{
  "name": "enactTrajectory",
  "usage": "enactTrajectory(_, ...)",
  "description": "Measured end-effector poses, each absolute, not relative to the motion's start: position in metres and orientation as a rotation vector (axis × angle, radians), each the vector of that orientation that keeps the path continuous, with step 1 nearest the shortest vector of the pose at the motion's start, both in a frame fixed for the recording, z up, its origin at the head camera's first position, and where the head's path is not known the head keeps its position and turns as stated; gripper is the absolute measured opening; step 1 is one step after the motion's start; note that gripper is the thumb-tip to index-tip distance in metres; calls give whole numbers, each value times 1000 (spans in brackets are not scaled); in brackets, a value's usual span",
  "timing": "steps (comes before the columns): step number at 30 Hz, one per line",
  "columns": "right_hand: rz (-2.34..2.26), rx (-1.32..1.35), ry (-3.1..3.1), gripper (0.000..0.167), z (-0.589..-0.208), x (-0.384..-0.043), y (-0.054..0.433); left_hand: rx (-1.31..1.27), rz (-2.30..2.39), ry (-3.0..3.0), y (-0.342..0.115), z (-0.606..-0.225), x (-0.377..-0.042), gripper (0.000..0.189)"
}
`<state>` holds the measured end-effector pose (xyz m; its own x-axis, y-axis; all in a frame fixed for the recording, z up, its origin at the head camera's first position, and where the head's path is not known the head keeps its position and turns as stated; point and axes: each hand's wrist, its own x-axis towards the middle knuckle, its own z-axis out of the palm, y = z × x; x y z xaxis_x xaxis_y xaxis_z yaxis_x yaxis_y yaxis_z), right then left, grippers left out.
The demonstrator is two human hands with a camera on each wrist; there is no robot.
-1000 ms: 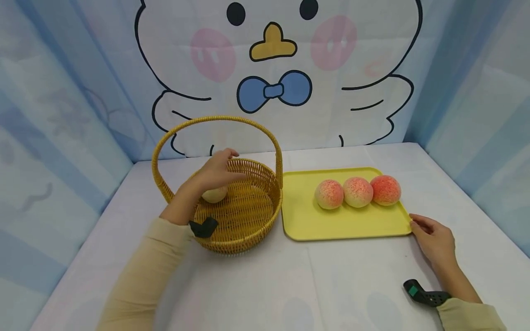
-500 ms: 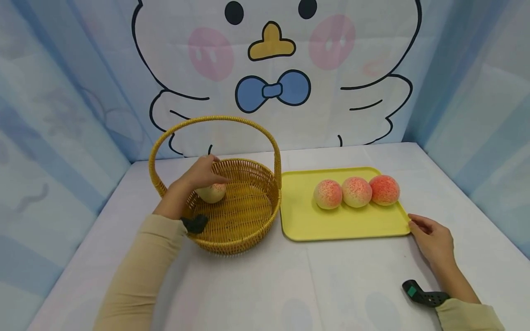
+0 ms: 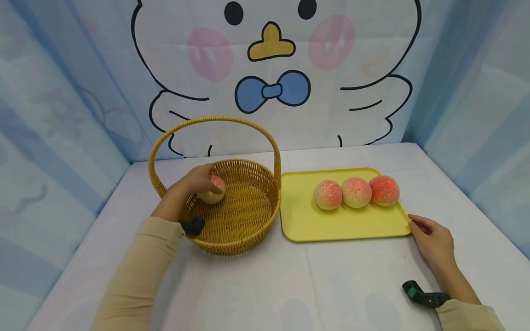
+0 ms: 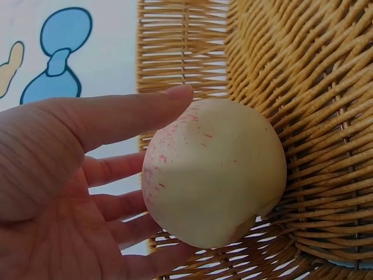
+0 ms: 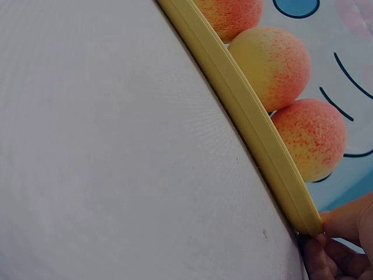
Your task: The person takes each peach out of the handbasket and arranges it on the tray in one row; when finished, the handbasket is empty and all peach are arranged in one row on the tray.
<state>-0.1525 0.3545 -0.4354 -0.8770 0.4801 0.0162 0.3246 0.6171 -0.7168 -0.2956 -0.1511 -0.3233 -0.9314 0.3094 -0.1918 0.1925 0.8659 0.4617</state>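
In the head view my left hand (image 3: 195, 184) reaches down into a woven basket (image 3: 242, 220) and holds a peach (image 3: 212, 196) by the basket's left inner side. The left wrist view shows the thumb over the peach (image 4: 218, 175) and the other fingers round its far side, partly hidden by it. My right hand (image 3: 435, 242) pinches the near right corner of a yellow tray (image 3: 323, 225). In the right wrist view its thumb is above the tray's rim (image 5: 256, 140) and the other fingers lie below. Three peaches (image 3: 357, 192) sit in a row on the tray.
The basket's tall arched handle (image 3: 215, 118) stands over the left forearm and hand. Tray and basket stand close side by side on a white-covered table (image 3: 265, 285). A printed curtain (image 3: 372, 55) closes off the back and both sides.
My left hand has moved down and slightly left inside the basket, from above the peach to a hold on it. The right hand and tray have stayed put.
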Motion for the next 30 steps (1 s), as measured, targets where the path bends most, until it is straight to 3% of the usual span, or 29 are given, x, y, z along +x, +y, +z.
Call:
enactTrajectory(18,1142,-672,-2638,44,-430,-150,352,416,524,2805,-148,-327,-299,56)
enactTrajectory(30,1119,-650,-2637,43,-433,-151,354,413,519,2750,-150,-329,-298,68)
